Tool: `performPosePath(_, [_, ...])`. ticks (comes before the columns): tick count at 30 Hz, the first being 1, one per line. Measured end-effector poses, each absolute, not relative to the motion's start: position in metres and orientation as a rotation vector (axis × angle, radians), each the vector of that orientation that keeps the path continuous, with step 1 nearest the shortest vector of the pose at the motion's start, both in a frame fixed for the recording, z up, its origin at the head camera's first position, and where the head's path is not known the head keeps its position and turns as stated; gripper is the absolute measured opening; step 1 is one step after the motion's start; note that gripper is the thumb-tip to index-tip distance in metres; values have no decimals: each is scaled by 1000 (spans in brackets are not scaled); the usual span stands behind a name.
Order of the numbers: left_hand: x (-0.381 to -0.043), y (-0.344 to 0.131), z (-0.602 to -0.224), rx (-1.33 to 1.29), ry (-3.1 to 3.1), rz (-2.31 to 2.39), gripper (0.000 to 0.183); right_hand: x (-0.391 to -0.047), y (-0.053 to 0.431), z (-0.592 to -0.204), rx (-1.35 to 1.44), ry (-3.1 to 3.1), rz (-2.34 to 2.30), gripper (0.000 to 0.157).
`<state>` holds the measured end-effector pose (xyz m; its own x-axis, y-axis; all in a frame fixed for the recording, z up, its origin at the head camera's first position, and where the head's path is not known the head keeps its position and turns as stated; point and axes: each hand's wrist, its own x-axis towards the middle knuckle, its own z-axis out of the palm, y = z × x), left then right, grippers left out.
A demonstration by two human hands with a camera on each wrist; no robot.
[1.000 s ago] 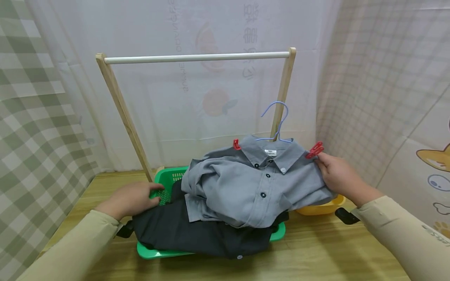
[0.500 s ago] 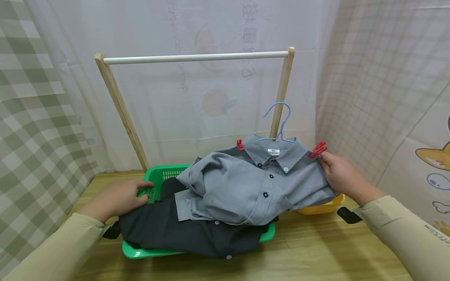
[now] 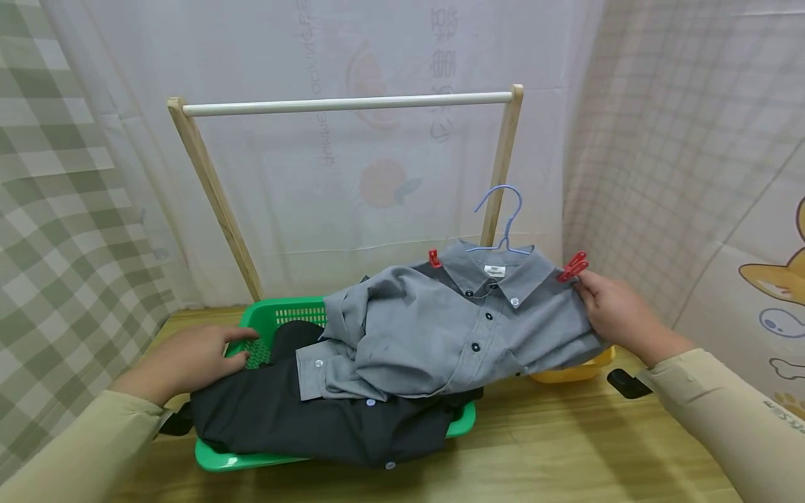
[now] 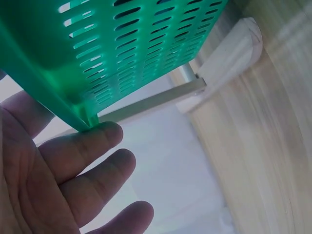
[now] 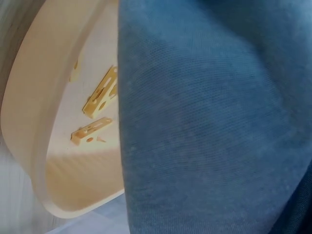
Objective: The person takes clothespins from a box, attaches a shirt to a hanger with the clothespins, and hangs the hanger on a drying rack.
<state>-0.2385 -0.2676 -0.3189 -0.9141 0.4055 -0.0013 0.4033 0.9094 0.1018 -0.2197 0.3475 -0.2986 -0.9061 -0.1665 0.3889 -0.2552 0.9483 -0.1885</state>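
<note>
My left hand (image 3: 182, 360) grips the left side of a green plastic basket (image 3: 254, 461); the left wrist view shows fingers (image 4: 95, 187) under its rim. A dark shirt (image 3: 302, 419) lies folded over the basket. Across its right side spreads a grey button-up shirt (image 3: 415, 335) on a blue wire hanger (image 3: 519, 202). Red clothespins (image 3: 574, 266) sit at both shoulders. My right hand (image 3: 619, 311) pinches the shirt's right-hand shoulder just below one clothespin. In the right wrist view grey cloth (image 5: 209, 126) hides the fingers.
Behind the shirts stands a clothes rack with a white bar (image 3: 346, 104) and wooden posts (image 3: 216, 199). A yellow container (image 3: 575, 372) sits under the shirt's right side, with clothespins (image 5: 102, 92) inside. Curtains surround the wooden tabletop (image 3: 534, 447).
My left hand has slid the basket, with the dark shirt, to the left. The grey shirt and hanger have shifted slightly right in my right hand.
</note>
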Motion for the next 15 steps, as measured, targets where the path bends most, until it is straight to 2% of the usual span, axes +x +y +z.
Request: performPosePath(15, [-237, -290, -317, 625, 3051, 179, 36, -219, 356, -298, 232, -2769, 323, 21])
